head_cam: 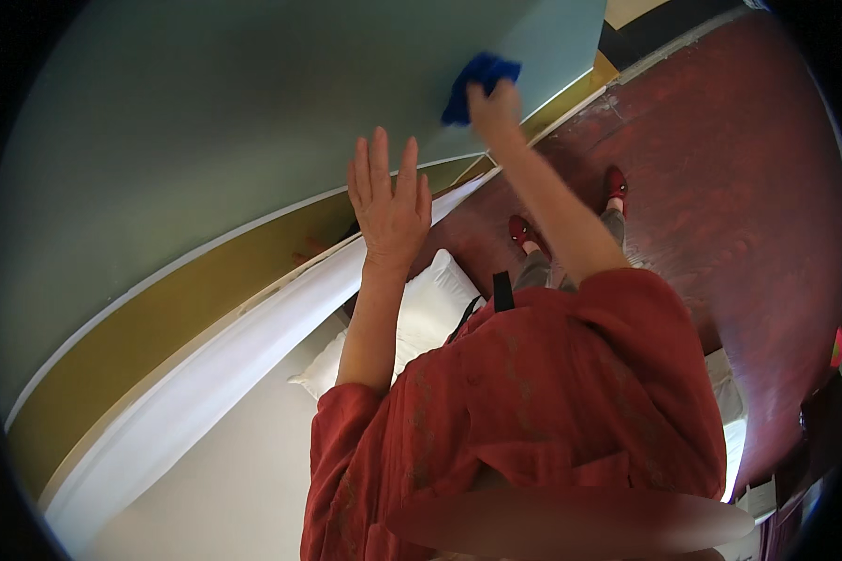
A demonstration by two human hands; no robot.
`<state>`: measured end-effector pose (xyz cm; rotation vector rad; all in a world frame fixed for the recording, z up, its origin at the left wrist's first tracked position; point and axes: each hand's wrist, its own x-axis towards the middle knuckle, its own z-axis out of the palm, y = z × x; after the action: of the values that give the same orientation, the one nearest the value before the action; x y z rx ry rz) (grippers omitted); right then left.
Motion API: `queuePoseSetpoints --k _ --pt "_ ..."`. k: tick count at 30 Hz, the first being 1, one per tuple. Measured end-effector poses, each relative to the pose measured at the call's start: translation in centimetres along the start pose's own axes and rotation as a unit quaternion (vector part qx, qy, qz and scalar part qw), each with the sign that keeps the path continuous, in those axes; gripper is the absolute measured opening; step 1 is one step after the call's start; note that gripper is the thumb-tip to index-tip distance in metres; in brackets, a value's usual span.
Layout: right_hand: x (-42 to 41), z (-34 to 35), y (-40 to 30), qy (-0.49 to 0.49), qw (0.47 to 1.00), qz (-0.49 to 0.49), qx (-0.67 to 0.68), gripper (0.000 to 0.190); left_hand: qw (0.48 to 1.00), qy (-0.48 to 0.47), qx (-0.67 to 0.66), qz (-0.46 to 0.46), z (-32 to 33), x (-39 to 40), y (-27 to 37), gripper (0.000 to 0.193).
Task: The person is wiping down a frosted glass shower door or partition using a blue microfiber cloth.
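My right hand (495, 112) grips a crumpled blue cloth (478, 80) and holds it against a smooth grey-green panel (252, 105), near the panel's right end. Farther left, my left hand (390, 203) is raised, its fingers spread and nothing held in it. It overlaps the panel's lower edge in the picture; whether it touches the panel cannot be told. An olive-gold band (182, 256) runs below the panel's white trim, and part of it lies behind the left hand and forearm.
A white pillow (438, 301) lies near my left forearm, on a pale bed surface (231, 477). White fabric (252, 329) stretches along the band's lower edge. My red shoes stand on a dark red floor (730, 175). Several objects sit at the lower right.
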<state>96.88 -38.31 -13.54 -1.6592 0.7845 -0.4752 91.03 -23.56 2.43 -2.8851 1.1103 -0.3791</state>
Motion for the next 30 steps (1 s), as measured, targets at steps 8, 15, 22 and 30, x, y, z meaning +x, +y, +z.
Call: queuePoseSetpoints --k 8,15,22,30 --pt "11.6 -10.2 -7.6 0.075 0.990 -0.086 -0.086 0.029 0.999 0.021 -0.009 0.040 0.2 2.5 0.9 0.056" --pt "5.5 -4.0 -2.5 0.150 0.967 -0.200 0.038 0.044 0.997 0.056 -0.012 0.057 0.3 4.8 0.7 0.060" --pt "-4.5 5.1 5.5 -0.011 0.993 0.050 0.109 0.048 0.997 0.051 0.015 0.059 1.0 4.5 0.6 0.059" --pt "0.4 3.9 8.4 -0.015 0.975 0.211 0.062 0.034 0.997 0.045 0.044 0.053 1.6 4.6 0.8 0.057"
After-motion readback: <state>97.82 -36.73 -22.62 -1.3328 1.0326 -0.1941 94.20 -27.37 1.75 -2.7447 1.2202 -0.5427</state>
